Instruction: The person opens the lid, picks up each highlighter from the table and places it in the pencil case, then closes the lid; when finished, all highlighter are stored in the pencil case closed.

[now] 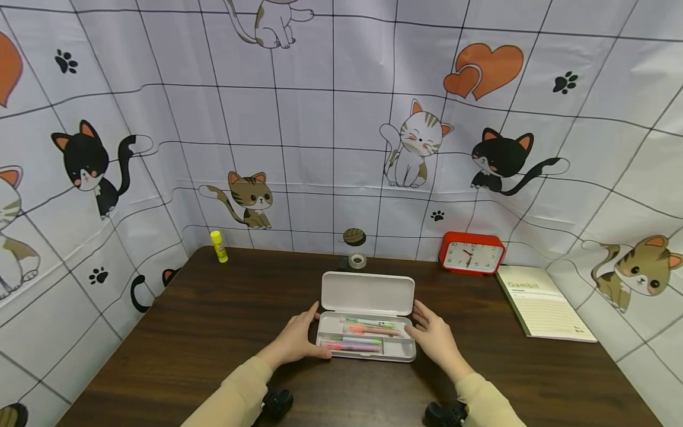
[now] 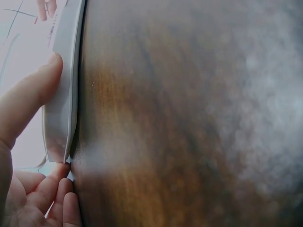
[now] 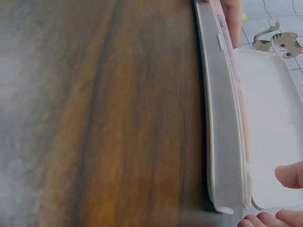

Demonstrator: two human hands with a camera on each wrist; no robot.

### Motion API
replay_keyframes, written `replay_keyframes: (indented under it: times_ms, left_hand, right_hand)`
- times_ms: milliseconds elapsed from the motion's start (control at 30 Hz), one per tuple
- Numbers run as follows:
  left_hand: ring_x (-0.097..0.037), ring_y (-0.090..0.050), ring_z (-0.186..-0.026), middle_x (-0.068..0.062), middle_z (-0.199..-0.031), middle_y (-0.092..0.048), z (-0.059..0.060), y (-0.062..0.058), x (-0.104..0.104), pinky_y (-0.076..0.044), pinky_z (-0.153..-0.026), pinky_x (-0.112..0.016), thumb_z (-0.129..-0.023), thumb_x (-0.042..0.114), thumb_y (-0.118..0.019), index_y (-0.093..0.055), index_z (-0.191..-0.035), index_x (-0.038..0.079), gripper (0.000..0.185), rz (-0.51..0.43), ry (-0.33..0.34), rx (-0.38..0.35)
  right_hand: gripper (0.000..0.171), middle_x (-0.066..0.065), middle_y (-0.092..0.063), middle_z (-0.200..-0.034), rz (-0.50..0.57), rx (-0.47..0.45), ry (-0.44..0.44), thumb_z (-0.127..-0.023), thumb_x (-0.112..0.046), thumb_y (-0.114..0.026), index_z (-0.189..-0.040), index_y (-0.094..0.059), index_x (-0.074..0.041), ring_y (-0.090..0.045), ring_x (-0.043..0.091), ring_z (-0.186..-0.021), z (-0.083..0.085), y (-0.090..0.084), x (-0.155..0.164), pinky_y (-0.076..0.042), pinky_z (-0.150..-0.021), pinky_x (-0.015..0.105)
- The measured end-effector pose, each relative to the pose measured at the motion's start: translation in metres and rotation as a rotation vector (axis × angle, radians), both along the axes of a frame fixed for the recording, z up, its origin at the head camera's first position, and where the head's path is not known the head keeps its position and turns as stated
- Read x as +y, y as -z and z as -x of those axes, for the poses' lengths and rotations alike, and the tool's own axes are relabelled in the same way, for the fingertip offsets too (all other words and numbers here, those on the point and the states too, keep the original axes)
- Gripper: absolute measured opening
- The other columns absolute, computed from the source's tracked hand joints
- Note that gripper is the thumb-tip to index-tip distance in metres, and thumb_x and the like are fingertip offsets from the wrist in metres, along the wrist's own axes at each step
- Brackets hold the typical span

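An open white pencil case (image 1: 367,350) lies in the middle of the dark wooden table (image 1: 213,332), its lid (image 1: 368,293) folded back flat. Several coloured pens (image 1: 363,333) lie in the tray. My left hand (image 1: 320,331) holds the tray's left end. In the left wrist view its thumb (image 2: 28,99) presses the case wall (image 2: 64,71) and its fingers (image 2: 52,189) touch the corner. My right hand (image 1: 413,319) lies at the right end, thumb by the lid's corner. In the right wrist view the thumb (image 3: 289,175) shows over the lid (image 3: 270,118), not clearly touching it.
Along the back edge stand a yellow glue stick (image 1: 219,246), a roll of clear tape (image 1: 357,261) and a red alarm clock (image 1: 472,254). A notebook (image 1: 541,302) lies at the right. A cat-print sheet walls in the table on three sides.
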State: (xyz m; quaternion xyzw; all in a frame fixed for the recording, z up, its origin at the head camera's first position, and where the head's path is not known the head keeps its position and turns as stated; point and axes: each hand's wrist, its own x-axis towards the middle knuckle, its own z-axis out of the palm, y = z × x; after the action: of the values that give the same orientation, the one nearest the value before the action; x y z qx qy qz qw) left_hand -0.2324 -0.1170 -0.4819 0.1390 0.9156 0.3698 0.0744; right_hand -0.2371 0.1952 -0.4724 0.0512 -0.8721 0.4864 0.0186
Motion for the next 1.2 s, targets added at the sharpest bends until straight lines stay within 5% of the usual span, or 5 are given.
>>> replay_keyframes:
  times_ms: [833,1067,1200]
  left_hand:
    - [-0.039,-0.037,-0.126,-0.012,-0.130,-0.051,0.0055,0.0012,0.0019,-0.032,-0.103,-0.055,-0.062,0.040,-0.088,-0.020,-0.151,0.002,0.118,0.011,-0.001,0.007]
    - [-0.040,-0.037,-0.125,-0.011,-0.128,-0.052,0.0036,0.0010,0.0017,-0.031,-0.102,-0.057,-0.062,0.039,-0.089,-0.022,-0.150,0.002,0.117,-0.011,0.002,0.016]
    - [-0.039,-0.038,-0.124,-0.009,-0.125,-0.053,0.0036,0.0010,0.0022,-0.032,-0.102,-0.057,-0.061,0.038,-0.089,-0.024,-0.149,0.003,0.115,-0.026,-0.007,0.017]
  right_hand:
    - [0.051,0.026,-0.052,-0.128,0.100,-0.024,0.048,-0.093,-0.012,-0.059,-0.139,-0.041,0.002,-0.058,0.039,-0.113,0.0004,-0.0002,-0.0015,-0.050,-0.089,0.044]
    - [0.047,0.032,-0.048,-0.130,0.343,-0.060,0.033,-0.104,-0.024,-0.040,-0.136,-0.039,0.009,-0.055,0.042,-0.115,-0.0005,-0.0002,-0.0017,-0.047,-0.093,0.042]
    - [0.052,0.031,-0.047,-0.129,0.380,-0.077,0.031,-0.105,-0.033,-0.034,-0.136,-0.039,0.009,-0.053,0.043,-0.117,-0.0016,-0.0015,-0.0007,-0.046,-0.095,0.044]
